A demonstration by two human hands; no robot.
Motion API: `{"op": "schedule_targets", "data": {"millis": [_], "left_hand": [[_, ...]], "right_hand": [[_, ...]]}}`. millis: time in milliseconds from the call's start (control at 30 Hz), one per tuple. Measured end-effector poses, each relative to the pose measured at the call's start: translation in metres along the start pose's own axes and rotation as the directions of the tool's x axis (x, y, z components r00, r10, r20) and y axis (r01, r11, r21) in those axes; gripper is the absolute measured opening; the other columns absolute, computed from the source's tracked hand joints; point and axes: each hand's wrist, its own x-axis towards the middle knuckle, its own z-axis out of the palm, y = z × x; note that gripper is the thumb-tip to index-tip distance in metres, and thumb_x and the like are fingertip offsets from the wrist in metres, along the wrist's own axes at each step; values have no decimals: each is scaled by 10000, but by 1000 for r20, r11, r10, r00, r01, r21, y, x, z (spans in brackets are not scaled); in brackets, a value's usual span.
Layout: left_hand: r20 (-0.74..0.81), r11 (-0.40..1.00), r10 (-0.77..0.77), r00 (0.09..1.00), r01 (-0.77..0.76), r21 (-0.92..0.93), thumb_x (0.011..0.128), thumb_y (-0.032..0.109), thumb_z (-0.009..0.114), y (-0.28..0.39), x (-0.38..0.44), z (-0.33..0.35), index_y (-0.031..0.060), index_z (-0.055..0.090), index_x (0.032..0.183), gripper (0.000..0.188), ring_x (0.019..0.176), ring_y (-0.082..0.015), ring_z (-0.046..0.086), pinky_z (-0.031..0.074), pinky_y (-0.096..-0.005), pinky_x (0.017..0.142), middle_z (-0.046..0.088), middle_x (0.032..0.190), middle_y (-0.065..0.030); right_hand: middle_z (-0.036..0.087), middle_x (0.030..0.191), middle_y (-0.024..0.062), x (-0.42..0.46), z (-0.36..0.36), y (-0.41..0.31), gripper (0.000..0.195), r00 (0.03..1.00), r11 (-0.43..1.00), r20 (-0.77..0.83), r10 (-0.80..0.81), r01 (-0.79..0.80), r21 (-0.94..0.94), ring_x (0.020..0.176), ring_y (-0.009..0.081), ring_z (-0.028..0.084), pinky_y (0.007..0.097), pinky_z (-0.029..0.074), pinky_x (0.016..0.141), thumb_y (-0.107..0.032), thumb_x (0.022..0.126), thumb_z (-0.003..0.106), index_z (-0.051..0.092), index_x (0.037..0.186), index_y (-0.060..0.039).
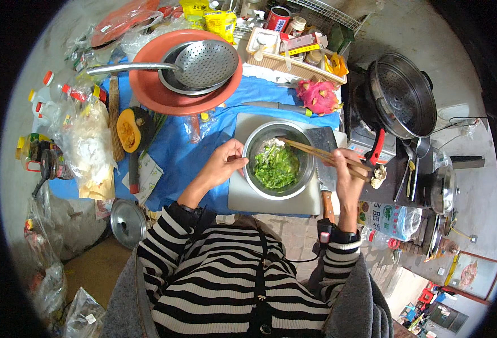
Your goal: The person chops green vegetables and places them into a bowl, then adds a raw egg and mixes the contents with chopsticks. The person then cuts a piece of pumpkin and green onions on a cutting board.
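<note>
A round stainless steel bowl (279, 194) rests on a pale cutting board (248, 205) in front of me. Chopped green leaves (276, 169) fill much of its bottom, with a small whitish heap (275, 142) at their far edge. My left hand (227, 159) grips the bowl's left rim between thumb and fingers. In my right hand (349, 173) is a pair of wooden chopsticks (316, 154), their tips inside the bowl beside the whitish heap. A cleaver (326, 169) with a wooden handle lies right of the bowl, partly hidden by it and by my right hand.
A dragon fruit (318, 97) and a knife (274, 106) lie beyond the bowl. Back left, a red basin (147, 95) holds a perforated skimmer (206, 63). A cut pumpkin (129, 131) sits left. On the right stands a stove with a steamer pot (402, 95), its red handle near my right hand.
</note>
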Motion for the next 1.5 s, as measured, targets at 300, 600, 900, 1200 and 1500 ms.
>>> {"op": "schedule_targets", "data": {"millis": [300, 600, 900, 1200, 1500], "left_hand": [[-7, 1000, 2, 1000, -2, -28, 905, 16, 615, 1, 0, 1, 43, 495, 937, 127, 746, -98, 570, 527, -284, 667, 556, 820, -2], [-10, 1000, -19, 1000, 19, 3, 912, 11, 609, -5, 0, -3, 51, 496, 925, 121, 748, -97, 575, 531, -283, 670, 554, 824, 4], [-25, 1000, -27, 999, 28, 15, 905, 1, 616, -4, -2, -4, 41, 499, 941, 129, 746, -102, 580, 537, -286, 669, 554, 817, 4], [15, 1000, 0, 1000, 0, 2, 894, -21, 618, 2, -6, 2, 36, 489, 954, 153, 775, -105, 588, 531, -292, 684, 571, 830, -10], [32, 1000, -16, 999, 16, 16, 895, -18, 618, 3, -5, 2, 45, 486, 950, 156, 787, -100, 584, 522, -283, 694, 576, 849, -11]], "right_hand": [[668, 797, 107, -7, -18, 7, 234, 996, 1000, -92, -14, 16, 27, 689, 173, 668, 301, 554, 633, -172, 928, 653, 645, 890, 59], [664, 742, 116, -24, -17, -7, 272, 995, 997, -58, 80, -79, 22, 650, 186, 671, 294, 548, 611, -185, 955, 615, 626, 880, 77], [659, 694, 98, -33, -24, -28, 284, 975, 973, -38, 220, -222, -60, 620, 152, 661, 281, 535, 556, -201, 951, 628, 639, 824, 54], [651, 662, 77, -42, -29, -29, 252, 990, 990, -61, 125, -129, -64, 584, 116, 631, 265, 511, 536, -153, 956, 608, 625, 805, 49], [660, 709, 75, -62, -29, -39, 199, 991, 992, -117, 71, -82, -98, 634, 122, 610, 259, 487, 601, -105, 955, 591, 652, 848, 51]]}}
